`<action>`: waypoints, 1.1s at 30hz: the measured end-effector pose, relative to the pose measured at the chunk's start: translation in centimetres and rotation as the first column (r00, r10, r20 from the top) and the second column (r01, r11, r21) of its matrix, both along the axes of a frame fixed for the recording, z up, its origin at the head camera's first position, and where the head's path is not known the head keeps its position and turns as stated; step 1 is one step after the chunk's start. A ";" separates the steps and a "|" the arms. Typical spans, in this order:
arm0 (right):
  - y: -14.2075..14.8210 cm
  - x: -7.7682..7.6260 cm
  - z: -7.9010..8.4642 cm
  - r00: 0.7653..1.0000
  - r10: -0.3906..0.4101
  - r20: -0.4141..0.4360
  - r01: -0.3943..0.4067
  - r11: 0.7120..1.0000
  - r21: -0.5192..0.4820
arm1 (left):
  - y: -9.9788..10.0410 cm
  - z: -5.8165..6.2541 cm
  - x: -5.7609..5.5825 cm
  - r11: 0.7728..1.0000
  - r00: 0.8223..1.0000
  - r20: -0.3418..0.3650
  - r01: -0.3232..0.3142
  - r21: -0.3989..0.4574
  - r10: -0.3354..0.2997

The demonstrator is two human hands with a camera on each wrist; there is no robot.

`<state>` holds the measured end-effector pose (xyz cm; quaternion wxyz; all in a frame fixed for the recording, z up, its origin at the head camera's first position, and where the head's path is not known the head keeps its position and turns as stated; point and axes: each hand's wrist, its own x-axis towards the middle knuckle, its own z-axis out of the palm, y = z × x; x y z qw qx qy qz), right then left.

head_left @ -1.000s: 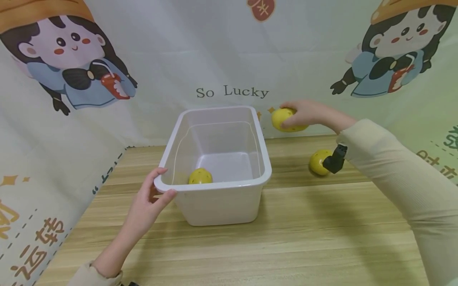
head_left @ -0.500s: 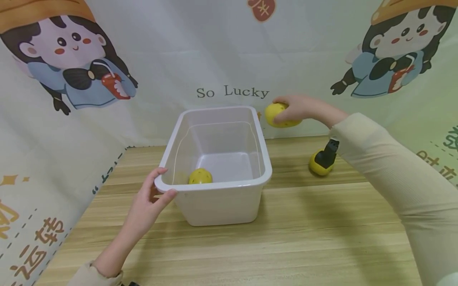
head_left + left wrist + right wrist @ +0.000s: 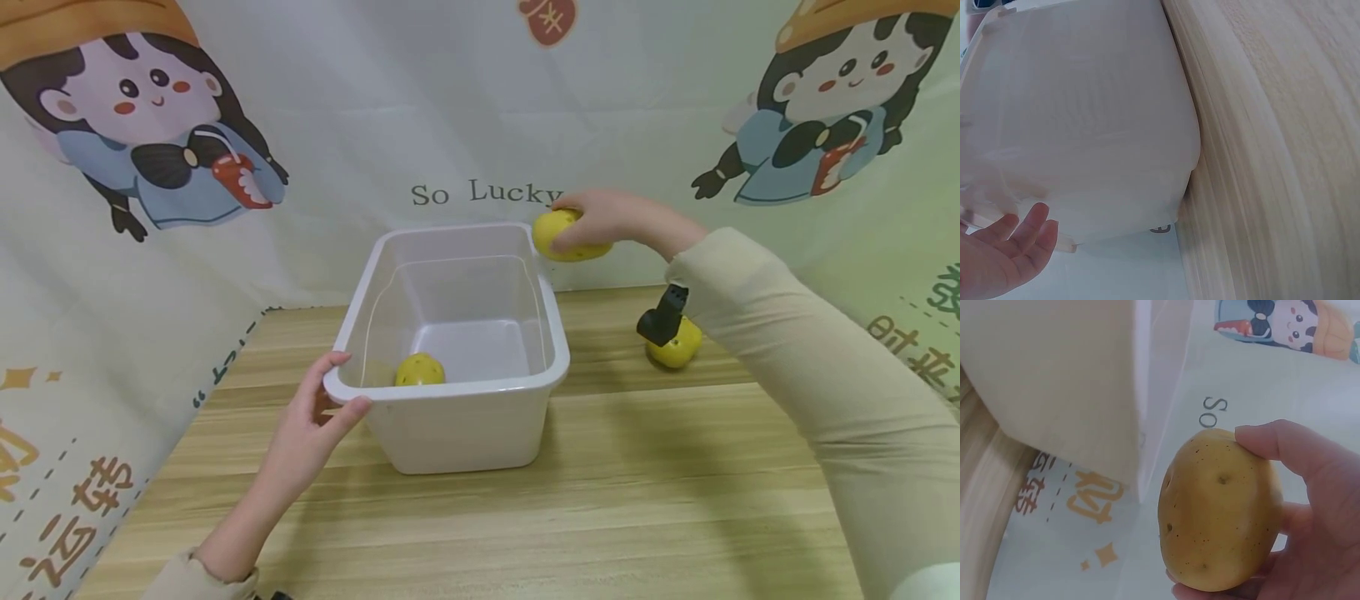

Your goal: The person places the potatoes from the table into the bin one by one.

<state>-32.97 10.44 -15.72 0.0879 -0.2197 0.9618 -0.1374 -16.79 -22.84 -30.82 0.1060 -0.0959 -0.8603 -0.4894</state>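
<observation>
A white plastic bin (image 3: pixel 465 429) stands on the table with one yellow potato (image 3: pixel 420 369) lying inside, near the front left. My left hand (image 3: pixel 307 425) holds the bin's front left corner, thumb over the rim. In the left wrist view, that hand's fingers (image 3: pixel 1035 237) are bent beneath the rim, beside the bin's wall (image 3: pixel 1085 112). At the bin's far right rim, my right hand (image 3: pixel 611 223) grips a second potato (image 3: pixel 558 236) in the air. The right wrist view shows this potato (image 3: pixel 1219 512) between thumb and fingers, its skin speckled with small dents.
A third potato (image 3: pixel 678 343) lies on the wooden table (image 3: pixel 600 500) to the right of the bin, partly covered by a black wrist mount (image 3: pixel 663 315). Behind the table hangs a printed cloth (image 3: pixel 337 150) with cartoon figures, which also covers the sides.
My right hand has moved left and slightly up with its potato, from beside the bin to its right rim. The left hand and the bin have stayed still.
</observation>
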 end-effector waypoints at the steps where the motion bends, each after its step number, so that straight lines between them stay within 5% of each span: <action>1: -0.2 0.0 0.0 1.000 0.001 0.001 -0.001 1.000 0.006 | 0.0 0.0 0.0 1.000 1.000 -0.001 -0.001 0.000 0.001; 33: -5.8 0.5 0.8 0.998 0.067 0.009 -0.067 0.998 0.015 | 0.1 0.2 0.1 1.000 1.000 0.005 -0.012 -0.010 0.012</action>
